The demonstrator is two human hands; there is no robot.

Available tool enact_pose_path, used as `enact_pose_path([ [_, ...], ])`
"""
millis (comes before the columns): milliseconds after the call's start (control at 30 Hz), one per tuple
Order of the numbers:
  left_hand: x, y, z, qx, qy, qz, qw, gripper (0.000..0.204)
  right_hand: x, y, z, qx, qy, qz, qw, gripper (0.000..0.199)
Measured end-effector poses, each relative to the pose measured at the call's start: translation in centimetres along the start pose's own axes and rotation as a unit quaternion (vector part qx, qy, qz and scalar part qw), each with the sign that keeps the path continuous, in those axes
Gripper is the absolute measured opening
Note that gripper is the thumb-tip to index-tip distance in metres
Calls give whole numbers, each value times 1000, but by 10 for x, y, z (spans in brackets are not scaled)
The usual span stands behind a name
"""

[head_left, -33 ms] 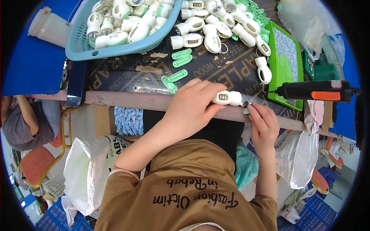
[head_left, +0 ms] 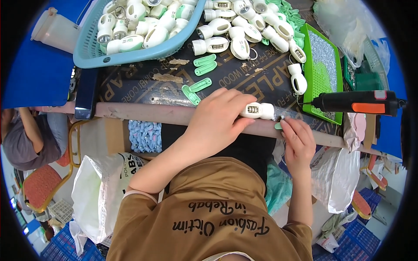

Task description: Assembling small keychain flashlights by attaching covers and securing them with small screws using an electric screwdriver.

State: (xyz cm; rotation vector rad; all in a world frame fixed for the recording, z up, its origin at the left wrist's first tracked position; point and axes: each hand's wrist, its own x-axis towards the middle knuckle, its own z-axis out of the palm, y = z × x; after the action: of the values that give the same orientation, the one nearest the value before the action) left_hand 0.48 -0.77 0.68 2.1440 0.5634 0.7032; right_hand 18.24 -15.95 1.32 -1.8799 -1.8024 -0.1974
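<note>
My left hand (head_left: 217,116) is closed around a small white flashlight (head_left: 264,111) at the table's front edge. The flashlight lies sideways, its open compartment facing up with small cells showing and its head pointing right. Just right of it, my right hand (head_left: 299,138) has its thumb and forefinger pinched on a small green cover (head_left: 278,125). Tiny shiny bits (head_left: 281,118) lie by those fingertips, too small to make out. Beyond my left hand lie several loose green covers (head_left: 201,85). A black and orange electric screwdriver (head_left: 357,102) points left, its tip over the green tray.
A blue basket (head_left: 130,60) of white flashlights stands at the back left. More flashlights (head_left: 217,45) and a heap of green covers (head_left: 291,13) lie at the back. The green tray (head_left: 310,82) holds small silvery pieces. A person (head_left: 32,139) sits at far left.
</note>
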Motion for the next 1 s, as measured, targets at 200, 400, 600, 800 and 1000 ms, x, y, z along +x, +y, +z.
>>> enact_pose_path([
  [200,0,-1,2,30,2,0,1000,34,-1,9,-4,68,-16,7,998,29],
  [400,0,-1,2,25,-11,-11,1000,34,50,-16,1,135,-2,-107,985,27],
  [600,2,0,0,19,-32,-35,999,32,67,-18,10,105,-33,-180,978,31],
  [800,2,-1,2,18,-8,-25,1000,31,70,-22,12,69,-39,-215,973,31],
  [1000,3,-2,2,18,-9,-33,999,31,70,-20,13,78,-59,-215,972,30],
])
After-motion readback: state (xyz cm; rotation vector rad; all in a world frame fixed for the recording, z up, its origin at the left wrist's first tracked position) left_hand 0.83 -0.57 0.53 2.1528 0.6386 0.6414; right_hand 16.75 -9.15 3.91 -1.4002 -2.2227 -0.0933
